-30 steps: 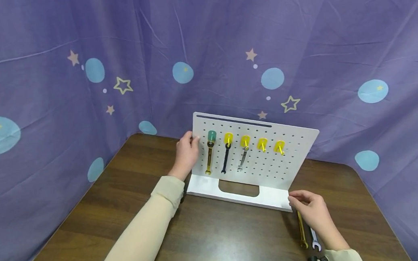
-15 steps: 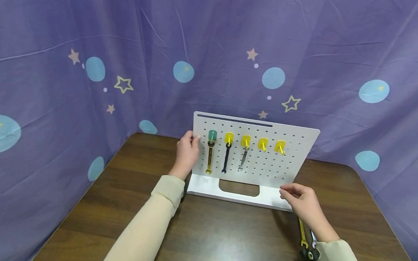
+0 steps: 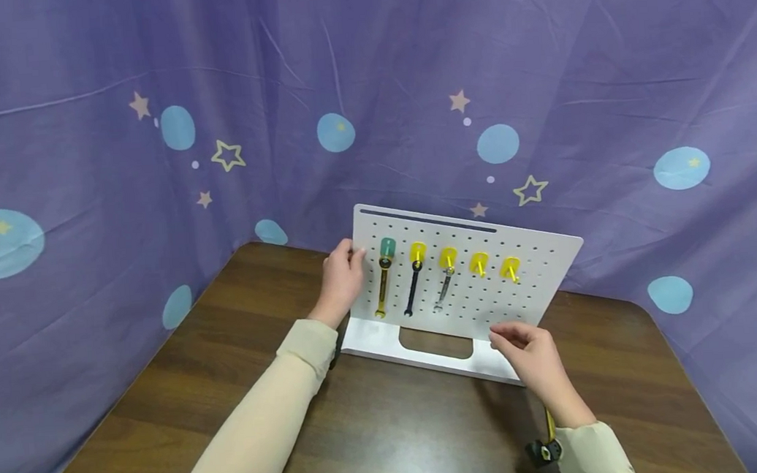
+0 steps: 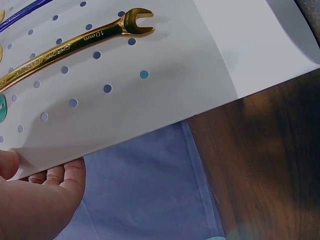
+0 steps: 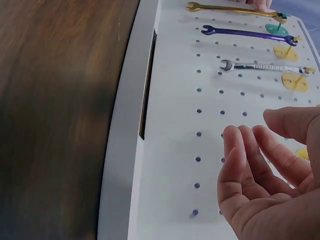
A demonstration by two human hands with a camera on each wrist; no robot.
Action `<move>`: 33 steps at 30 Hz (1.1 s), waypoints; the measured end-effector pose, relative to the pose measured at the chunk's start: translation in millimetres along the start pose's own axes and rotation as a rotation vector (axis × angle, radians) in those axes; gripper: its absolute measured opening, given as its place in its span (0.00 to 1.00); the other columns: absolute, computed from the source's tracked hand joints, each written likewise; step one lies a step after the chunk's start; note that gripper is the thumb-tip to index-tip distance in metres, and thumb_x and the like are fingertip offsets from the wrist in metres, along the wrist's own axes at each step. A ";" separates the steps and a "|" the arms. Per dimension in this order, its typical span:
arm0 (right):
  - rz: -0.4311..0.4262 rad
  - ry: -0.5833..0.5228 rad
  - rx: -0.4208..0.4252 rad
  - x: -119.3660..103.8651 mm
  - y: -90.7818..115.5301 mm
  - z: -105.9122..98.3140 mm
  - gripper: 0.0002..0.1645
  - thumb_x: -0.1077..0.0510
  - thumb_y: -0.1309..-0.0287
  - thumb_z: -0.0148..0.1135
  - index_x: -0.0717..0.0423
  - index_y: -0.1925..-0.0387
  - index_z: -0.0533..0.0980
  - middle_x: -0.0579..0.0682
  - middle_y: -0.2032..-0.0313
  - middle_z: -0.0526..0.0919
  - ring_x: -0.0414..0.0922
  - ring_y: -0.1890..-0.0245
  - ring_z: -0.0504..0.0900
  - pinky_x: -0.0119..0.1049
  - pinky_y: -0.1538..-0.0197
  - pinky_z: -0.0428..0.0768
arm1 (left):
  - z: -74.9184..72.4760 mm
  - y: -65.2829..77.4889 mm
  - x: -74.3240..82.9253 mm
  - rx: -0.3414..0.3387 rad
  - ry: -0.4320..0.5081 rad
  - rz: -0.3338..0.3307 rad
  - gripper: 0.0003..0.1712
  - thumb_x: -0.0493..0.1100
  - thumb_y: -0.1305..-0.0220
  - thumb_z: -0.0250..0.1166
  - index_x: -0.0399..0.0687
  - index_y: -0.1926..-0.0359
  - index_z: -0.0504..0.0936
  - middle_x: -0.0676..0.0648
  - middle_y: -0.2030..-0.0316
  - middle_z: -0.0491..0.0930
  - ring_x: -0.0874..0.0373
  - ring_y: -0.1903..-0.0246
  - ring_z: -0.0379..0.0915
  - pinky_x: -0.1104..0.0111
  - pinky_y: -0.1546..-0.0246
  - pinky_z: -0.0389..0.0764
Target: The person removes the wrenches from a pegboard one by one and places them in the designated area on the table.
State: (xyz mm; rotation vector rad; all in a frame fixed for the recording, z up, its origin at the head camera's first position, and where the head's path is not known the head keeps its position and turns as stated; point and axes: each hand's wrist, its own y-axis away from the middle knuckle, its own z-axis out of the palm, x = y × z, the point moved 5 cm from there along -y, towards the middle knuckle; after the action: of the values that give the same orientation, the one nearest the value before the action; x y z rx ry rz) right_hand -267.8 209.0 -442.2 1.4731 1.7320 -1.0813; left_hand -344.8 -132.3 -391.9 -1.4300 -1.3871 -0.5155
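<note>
My left hand [image 3: 340, 279] grips the left edge of a white pegboard [image 3: 545, 261], thumb on its front and fingers behind. On the board a gold combination wrench [image 4: 65, 50] hangs from a green hook [image 3: 387, 247]. Beside it a dark blue wrench [image 5: 250, 34] and a silver wrench [image 5: 265, 66] hang from yellow hooks. Two more yellow hooks, one left [image 3: 479, 264] and one right [image 3: 510, 270], carry no wrench. My right hand [image 3: 530, 354] is in front of the board's lower right part, fingers loosely curved, thumb apart, holding nothing.
The pegboard's base [image 3: 372, 334] stands on a brown wooden table [image 3: 392, 433]. Another gold wrench [image 3: 550, 424] lies on the table, partly hidden under my right wrist. A purple curtain [image 3: 392, 59] with stars and blue dots hangs behind and at the left.
My right hand has moved left and slightly up, from the base's right end to in front of the board. The left hand keeps its grip. The silver wrench on the table is now hidden.
</note>
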 end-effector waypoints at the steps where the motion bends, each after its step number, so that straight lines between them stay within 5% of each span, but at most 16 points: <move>1: 0.001 0.000 -0.001 -1.3 -0.8 1.2 0.12 0.63 0.35 0.69 0.68 0.54 0.84 0.56 0.61 0.87 0.46 0.64 0.87 0.29 0.60 0.80 | 0.2 0.2 0.3 -0.001 0.004 -0.001 0.10 0.40 0.21 0.55 0.35 0.55 0.76 0.36 0.62 0.80 0.45 0.61 0.78 0.55 0.60 0.80; 33: -0.018 0.018 -0.036 -19.0 -15.6 30.3 0.11 0.59 0.34 0.69 0.62 0.54 0.85 0.51 0.59 0.86 0.46 0.59 0.83 0.35 0.57 0.80 | -0.3 0.7 1.4 0.025 0.014 0.046 0.07 0.37 0.23 0.57 0.35 0.58 0.76 0.38 0.67 0.79 0.47 0.67 0.75 0.55 0.65 0.78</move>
State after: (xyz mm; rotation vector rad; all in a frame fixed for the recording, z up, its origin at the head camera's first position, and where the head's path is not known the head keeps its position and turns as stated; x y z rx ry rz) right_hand -281.1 172.6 -437.3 1.4518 1.7714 -1.0437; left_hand -343.8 -131.8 -390.8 -1.4326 -1.3422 -0.4764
